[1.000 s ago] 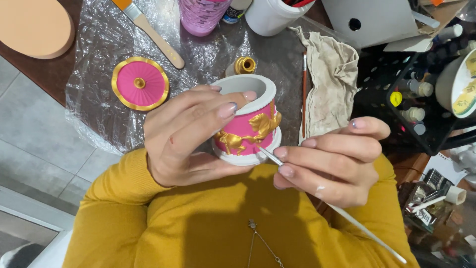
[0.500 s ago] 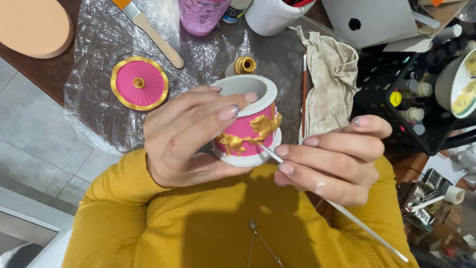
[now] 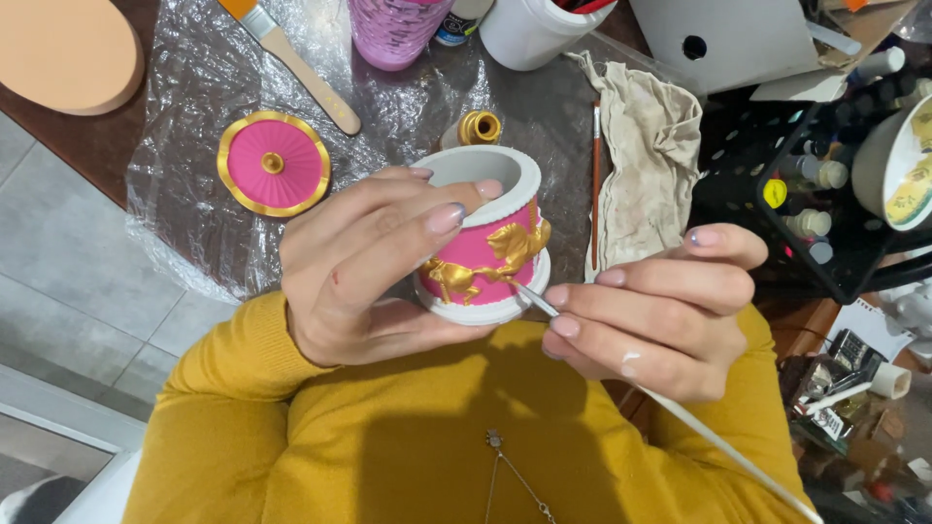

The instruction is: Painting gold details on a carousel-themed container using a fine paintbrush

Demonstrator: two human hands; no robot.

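My left hand (image 3: 374, 267) grips a small round pink box (image 3: 482, 245) with a white rim and gold horse figures on its side, thumb hooked over the open top. My right hand (image 3: 649, 311) pinches a thin white-handled paintbrush (image 3: 699, 432), its tip touching the box's lower white edge near a gold horse. The box's pink lid with gold rim (image 3: 274, 162) lies on the plastic sheet to the left. A small gold paint bottle (image 3: 479, 127) stands just behind the box.
Crinkled plastic sheet (image 3: 194, 194) covers the table. A flat wooden-handled brush (image 3: 301, 73), pink cup (image 3: 393, 29), white cup (image 3: 529, 29), stained rag (image 3: 650, 155), another thin brush (image 3: 595, 184) and a black crate of paint bottles (image 3: 806, 184) surround it.
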